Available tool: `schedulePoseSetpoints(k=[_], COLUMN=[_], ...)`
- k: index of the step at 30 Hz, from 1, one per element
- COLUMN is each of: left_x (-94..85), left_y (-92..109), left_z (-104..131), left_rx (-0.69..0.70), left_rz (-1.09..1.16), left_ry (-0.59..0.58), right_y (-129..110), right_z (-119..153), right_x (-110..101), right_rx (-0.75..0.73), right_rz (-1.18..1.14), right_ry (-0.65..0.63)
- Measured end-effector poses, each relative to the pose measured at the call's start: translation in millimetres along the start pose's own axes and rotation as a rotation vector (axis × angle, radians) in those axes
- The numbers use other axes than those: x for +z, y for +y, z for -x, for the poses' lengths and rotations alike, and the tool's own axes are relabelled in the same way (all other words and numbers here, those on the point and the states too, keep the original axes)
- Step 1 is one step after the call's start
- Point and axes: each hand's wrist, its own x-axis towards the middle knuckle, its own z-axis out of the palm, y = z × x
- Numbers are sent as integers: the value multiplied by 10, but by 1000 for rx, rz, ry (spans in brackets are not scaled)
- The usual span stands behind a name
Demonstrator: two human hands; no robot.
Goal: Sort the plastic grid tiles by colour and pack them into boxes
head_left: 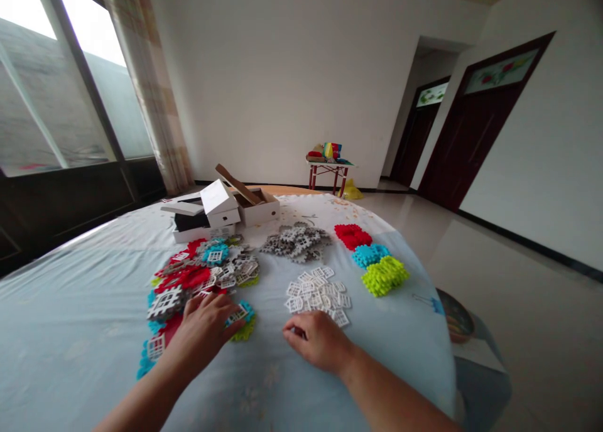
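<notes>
My left hand [207, 322] lies over the near side of a mixed heap of toy building pieces [188, 275], its fingers apart and touching the pieces. By its thumb is a blue and green piece with a white window frame [237, 314]. My right hand [318, 338] is curled closed on the cloth, at the near edge of a pile of white window frames [313, 289]; nothing shows in its fingers. Beyond that pile is a heap of grey notched pieces [299, 240]. At the right stand sorted stacks: red pieces [352, 236], blue pieces [370, 255] and green pieces [385, 275].
White boxes [219, 206] with lids tilted on them stand at the table's back left. A pale blue cloth [292, 388] covers the round table. Past its right edge is a stool with a bowl [455, 316]. A small side table [330, 164] stands by the wall.
</notes>
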Motion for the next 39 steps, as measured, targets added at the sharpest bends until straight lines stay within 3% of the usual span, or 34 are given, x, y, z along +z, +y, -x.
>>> schedulePoseSetpoints(k=[8, 13, 16, 22, 25, 29, 34, 39], left_x=[6, -106, -126, 18, 31, -106, -266, -270], left_y=[2, 70, 224, 682, 753, 580, 184, 26], left_z=[-28, -77, -225, -693, -811, -695, -279, 70], left_rx=[-32, -114, -147, -147, -94, -92, -139, -91], left_rz=[54, 176, 334, 763, 765, 562, 349, 215], left_ry=[21, 143, 148, 28, 43, 79, 64, -58], right_y=[-42, -64, -62, -39, -34, -21, -12, -23], right_z=[9, 18, 16, 12, 19, 27, 20, 22], right_x=[43, 34, 28, 13, 5, 6, 24, 37], right_rx=[-85, -107, -102, -53, -28, -18, -42, -66], right_rz=[-5, -36, -67, -89, -93, -125, -129, -99], right_ry=[-47, -67, -83, -114, -115, -109, -109, -92])
